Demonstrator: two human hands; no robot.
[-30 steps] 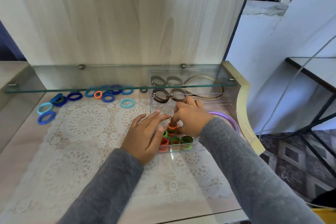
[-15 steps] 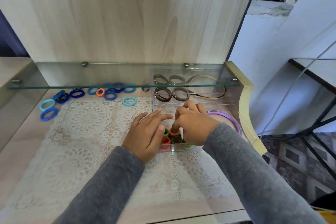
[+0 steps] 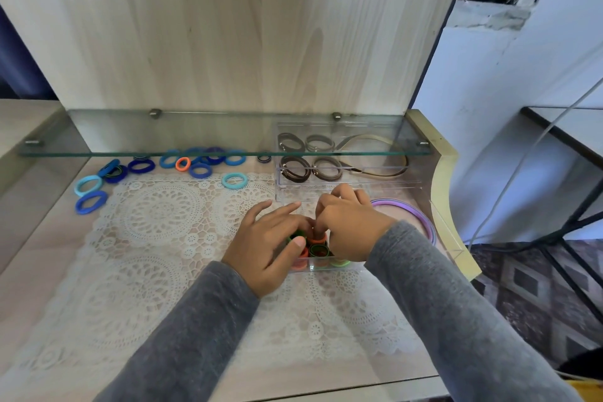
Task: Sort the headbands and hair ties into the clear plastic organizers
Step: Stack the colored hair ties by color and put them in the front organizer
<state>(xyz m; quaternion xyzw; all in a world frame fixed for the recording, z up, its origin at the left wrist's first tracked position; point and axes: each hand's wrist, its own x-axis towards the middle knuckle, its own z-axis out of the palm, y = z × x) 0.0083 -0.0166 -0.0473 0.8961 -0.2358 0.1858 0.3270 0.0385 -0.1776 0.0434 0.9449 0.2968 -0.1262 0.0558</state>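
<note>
Lower centre: a lace mat [image 3: 156,271] covers the tabletop [image 3: 39,254], with open room at left. At frame centre the left hand [image 3: 266,248] rests, fingers [image 3: 284,210] loosely straight, against the near clear organizer [image 3: 326,267], while the right hand [image 3: 350,232] pinches an orange hair tie [image 3: 317,240] inside it, hiding most compartments. Beyond, a purple headband [image 3: 414,214] lies at right and blue hair ties [image 3: 199,165] at upper left; a glass shelf [image 3: 130,151] overhangs the far organizer [image 3: 326,187].

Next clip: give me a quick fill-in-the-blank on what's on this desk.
The right hand pinches a hair tie coloured ____. The loose ties under the glass shelf are mostly ____. The far organizer holds bundled ties coloured ____. The headband right of the hands is ____.
Missing: orange, blue, brown, purple.
</note>
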